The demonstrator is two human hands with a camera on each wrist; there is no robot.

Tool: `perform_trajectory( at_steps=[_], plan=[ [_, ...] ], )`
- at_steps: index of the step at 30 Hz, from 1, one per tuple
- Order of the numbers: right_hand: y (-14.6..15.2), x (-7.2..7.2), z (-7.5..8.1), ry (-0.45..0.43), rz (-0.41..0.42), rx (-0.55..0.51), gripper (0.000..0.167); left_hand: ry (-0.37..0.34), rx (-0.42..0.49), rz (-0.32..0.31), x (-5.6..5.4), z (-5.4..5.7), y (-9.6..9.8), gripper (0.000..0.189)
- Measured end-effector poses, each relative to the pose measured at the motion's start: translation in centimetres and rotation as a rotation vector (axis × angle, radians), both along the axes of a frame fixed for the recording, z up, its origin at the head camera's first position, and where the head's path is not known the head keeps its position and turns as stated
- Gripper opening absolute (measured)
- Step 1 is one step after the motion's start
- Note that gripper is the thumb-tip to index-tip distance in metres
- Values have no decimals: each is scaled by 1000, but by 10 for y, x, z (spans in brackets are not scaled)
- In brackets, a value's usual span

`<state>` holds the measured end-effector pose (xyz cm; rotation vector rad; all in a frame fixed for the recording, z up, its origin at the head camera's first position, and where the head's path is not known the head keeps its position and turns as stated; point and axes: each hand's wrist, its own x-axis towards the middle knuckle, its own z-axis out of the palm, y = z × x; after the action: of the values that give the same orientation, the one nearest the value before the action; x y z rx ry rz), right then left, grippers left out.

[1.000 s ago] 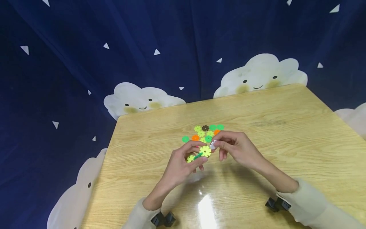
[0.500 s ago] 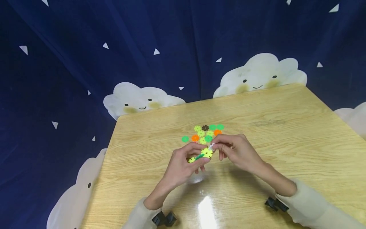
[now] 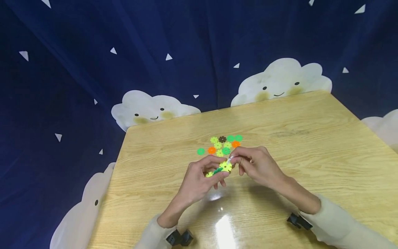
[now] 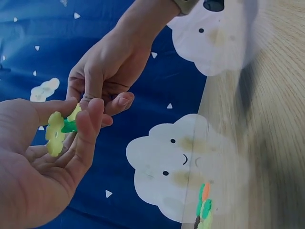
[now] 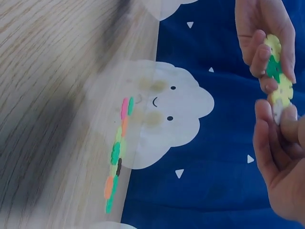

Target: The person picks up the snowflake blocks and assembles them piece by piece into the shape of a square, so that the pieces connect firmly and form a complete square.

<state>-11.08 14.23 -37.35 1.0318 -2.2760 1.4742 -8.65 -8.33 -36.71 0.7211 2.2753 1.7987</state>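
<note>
In the head view, the left hand (image 3: 196,180) has its fingers and thumb curled round a chain of notched discs (image 3: 226,167), just above the surface (image 3: 155,159). The fingers of the right hand (image 3: 260,165) are closed in a pinch on one white disc (image 3: 229,160) at the chain's edge; the grip looks meant to steady the chain and leave that rim exposed. Beyond, apparently spread flat for easy picking, lie four yellow discs (image 3: 214,139), four green discs (image 3: 200,151), two orange discs (image 3: 211,150) and one brown disc (image 3: 222,139); a pink sliver (image 3: 211,155) is mostly hidden.

The left wrist view shows one green piece crosswise between two yellow ones.

From the right wrist, white touches yellow; whether it is slotted in, I cannot tell.
</note>
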Motion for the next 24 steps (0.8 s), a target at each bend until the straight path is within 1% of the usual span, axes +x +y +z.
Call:
perform_trajectory(
  at_steps=[5, 8, 9, 12, 15, 18, 21, 24],
  plan=[
    [4, -6, 2, -44, 101, 44, 18, -91, -14, -51, 0, -4, 0, 34],
    [6, -11, 0, -65, 147, 51, 16, -113, -27, -56, 0, -5, -2, 30],
    [6, -12, 0, -65, 156, 47, 16, -121, -18, -57, 0, -6, -3, 27],
    [6, -16, -4, -34, 145, 39, 22, -152, 26, -71, -1, -6, -4, 25],
    [6, -20, -6, 10, 131, 30, 28, -211, 66, -106, -2, -8, -3, 28],
    [4, -23, -7, 15, 148, 27, 31, -252, 74, -121, -4, -11, 0, 31],
    [2, -24, -8, 13, 174, 32, 29, -263, 60, -121, -4, -13, 2, 33],
    [-1, -25, -10, 15, 166, 35, 25, -252, 44, -117, -4, -13, 2, 34]
  ],
)
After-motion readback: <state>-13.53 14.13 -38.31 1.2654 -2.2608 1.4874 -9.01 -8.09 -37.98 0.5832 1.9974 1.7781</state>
